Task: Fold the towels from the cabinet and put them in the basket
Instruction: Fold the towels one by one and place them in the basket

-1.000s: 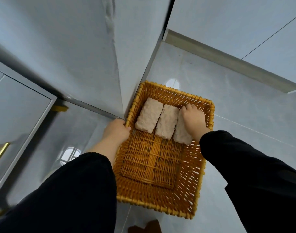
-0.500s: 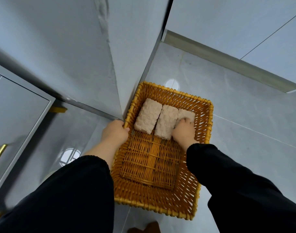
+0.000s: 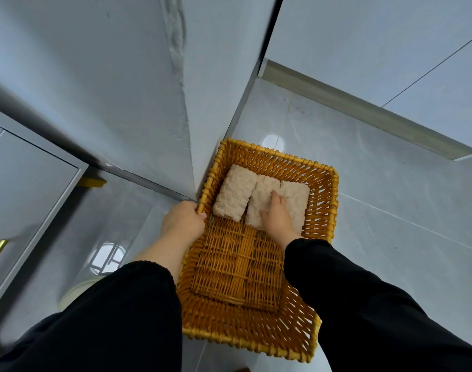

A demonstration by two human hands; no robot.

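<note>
Left hand fingers curled over rim of rectangular orange wicker basket; right hand, fingers loosely spread, presses on three folded beige terry towels inside.

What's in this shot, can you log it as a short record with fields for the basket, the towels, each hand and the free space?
basket: orange wicker basket on the grey tiled floor, against a wall corner
towels: three folded beige towels side by side at the far end, left towel, middle towel, right towel
left hand: left hand grips the basket's left rim
right hand: right hand lies flat on the middle and right towels
free space: near half of the basket floor is bare
</note>
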